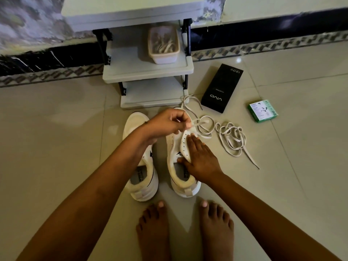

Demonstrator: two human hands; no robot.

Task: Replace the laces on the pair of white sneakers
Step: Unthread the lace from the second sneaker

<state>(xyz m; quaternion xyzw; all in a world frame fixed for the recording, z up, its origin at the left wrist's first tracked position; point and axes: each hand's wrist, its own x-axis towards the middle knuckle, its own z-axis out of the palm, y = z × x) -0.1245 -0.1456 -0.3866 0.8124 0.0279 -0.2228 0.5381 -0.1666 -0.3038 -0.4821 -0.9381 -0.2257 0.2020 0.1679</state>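
Two white sneakers stand side by side on the tiled floor, toes pointing away from me: the left sneaker [140, 178] and the right sneaker [178, 178]. My left hand [165, 122] reaches across above the right sneaker's toe end and pinches a white lace [204, 125] that runs from the front eyelets. My right hand [201, 159] lies flat on the right sneaker's tongue and side, fingers straight, pressing it down. A second loose white lace [232, 138] lies tangled on the floor to the right.
A small white shelf unit [146, 72] stands just beyond the sneakers, with a plastic tub of laces [163, 44] on its middle shelf. A black phone box [222, 87] and a green box [263, 110] lie on the floor at right. My bare feet [185, 228] are at the bottom.
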